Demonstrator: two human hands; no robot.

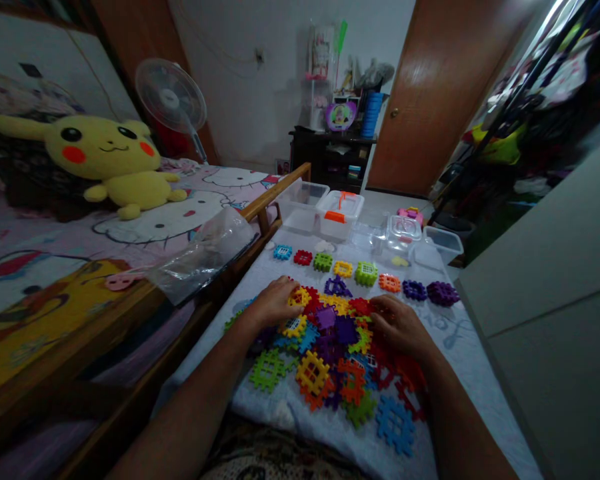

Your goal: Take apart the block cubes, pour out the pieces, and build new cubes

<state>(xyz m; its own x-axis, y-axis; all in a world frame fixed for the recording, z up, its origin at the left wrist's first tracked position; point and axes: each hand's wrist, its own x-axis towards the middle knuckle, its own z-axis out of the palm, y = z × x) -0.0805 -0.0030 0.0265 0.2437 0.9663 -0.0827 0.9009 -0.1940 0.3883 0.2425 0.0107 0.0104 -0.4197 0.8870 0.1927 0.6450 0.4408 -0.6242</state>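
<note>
A heap of colourful plastic interlocking tiles, with a dark purple tile near its middle, lies on the cloth-covered table. My left hand rests at the heap's upper left, its fingers curved against a yellow tile. At the upper right, my right hand touches the heap beside a red tile, fingers bent and partly hidden. Nearer to me lie a green tile, an orange-yellow tile and a blue tile. Behind the heap runs a row of tiles sorted by colour, from a light blue one to a purple stack.
Clear plastic boxes, one with orange latches, stand at the table's far end. A wooden bed rail borders the left side. On the bed are a yellow plush toy and a clear bag. A white cabinet stands right.
</note>
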